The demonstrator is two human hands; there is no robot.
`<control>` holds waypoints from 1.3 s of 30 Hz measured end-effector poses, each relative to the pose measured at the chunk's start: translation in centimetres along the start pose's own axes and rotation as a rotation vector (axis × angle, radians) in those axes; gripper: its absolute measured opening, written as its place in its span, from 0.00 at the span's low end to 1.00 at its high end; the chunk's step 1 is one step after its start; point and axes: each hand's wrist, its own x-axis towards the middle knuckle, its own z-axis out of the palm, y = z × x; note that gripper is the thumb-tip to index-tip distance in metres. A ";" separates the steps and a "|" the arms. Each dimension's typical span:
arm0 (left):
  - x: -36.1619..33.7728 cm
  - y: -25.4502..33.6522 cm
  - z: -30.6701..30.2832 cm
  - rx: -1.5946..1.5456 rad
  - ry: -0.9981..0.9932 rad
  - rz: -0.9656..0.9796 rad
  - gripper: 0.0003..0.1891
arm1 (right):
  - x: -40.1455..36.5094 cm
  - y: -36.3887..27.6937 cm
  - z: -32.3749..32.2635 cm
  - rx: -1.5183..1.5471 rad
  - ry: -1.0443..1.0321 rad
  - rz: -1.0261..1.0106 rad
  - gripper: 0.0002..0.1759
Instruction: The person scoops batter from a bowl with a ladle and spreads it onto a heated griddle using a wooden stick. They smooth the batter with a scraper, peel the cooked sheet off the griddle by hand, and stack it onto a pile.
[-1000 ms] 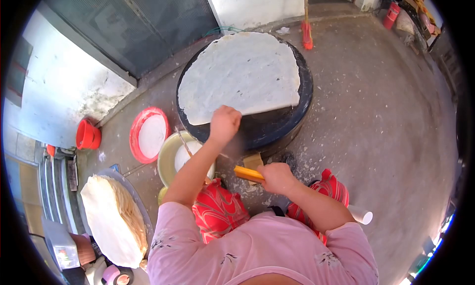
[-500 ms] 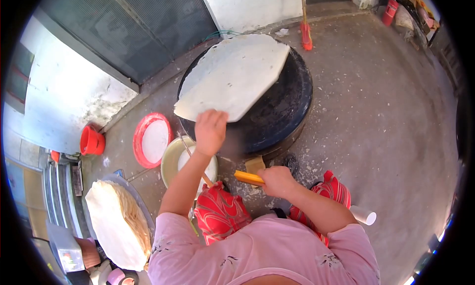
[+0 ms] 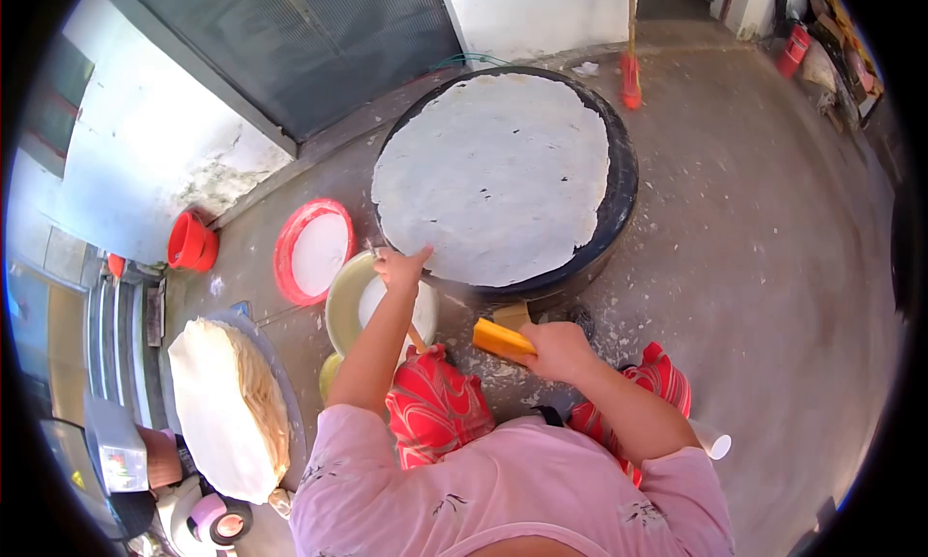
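A large thin round flatbread sheet (image 3: 503, 175) lies flat on the round black griddle (image 3: 622, 195), with a few small dark holes in it. My left hand (image 3: 398, 269) is at the near left edge of the griddle, thumb pointing toward the sheet and spread from the fingers. Below that hand, a wooden stick (image 3: 417, 337) leans in a pale yellow bowl (image 3: 340, 311) holding white batter; the hand overlaps the stick's upper part. My right hand (image 3: 559, 351) grips a flat yellow-orange scraper (image 3: 503, 341) in front of the griddle.
A red basin (image 3: 284, 257) with white contents stands left of the bowl, and a red bucket (image 3: 193, 243) is near the wall. Stacked flatbreads (image 3: 227, 412) lie on a tray at lower left. A broom (image 3: 630, 82) stands behind the griddle. Pale flakes litter the floor.
The flatbread, half lifted and folded over in my left hand before, now lies spread on the griddle. My left hand has left its edge. The right hand still holds the scraper.
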 end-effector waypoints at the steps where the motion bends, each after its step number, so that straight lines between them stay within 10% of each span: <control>1: 0.5 -0.6 0.1 -0.007 0.005 -0.003 0.53 | 0.1 0.1 -0.2 0.046 0.015 0.011 0.15; 9: 7.2 -5.6 0.6 -0.165 0.139 0.282 0.56 | 0.5 1.7 -1.8 0.681 0.247 -0.026 0.21; 15: 1.9 -1.0 0.2 -0.001 -0.045 -0.082 0.70 | 0.3 0.5 -2.2 1.847 0.298 -0.022 0.22; 22: 2.6 -2.5 0.7 0.246 -0.089 -0.137 0.67 | 0.0 1.9 -2.5 1.870 0.404 -0.125 0.24; 25: 4.6 -4.7 0.6 -0.033 0.050 -0.025 0.47 | 0.4 3.1 -1.8 1.791 0.420 -0.119 0.23; 27: 5.0 -4.7 -0.9 -0.972 -0.287 -0.301 0.22 | 0.5 3.6 -0.9 1.548 0.398 -0.015 0.23; 31: 7.6 -4.7 -1.2 -0.921 -0.277 -0.402 0.09 | 1.3 3.3 0.1 1.434 0.466 -0.088 0.16; 34: 8.5 -2.8 -2.3 -0.527 -0.180 -0.028 0.05 | 1.8 3.4 0.3 1.307 0.564 0.192 0.15; 36: 8.1 0.3 -5.5 0.029 0.283 0.562 0.09 | 1.9 4.1 0.4 1.191 0.571 0.206 0.18; 39: 6.8 6.4 -12.5 0.034 0.304 0.708 0.10 | 1.3 3.1 -1.2 1.045 0.584 0.044 0.16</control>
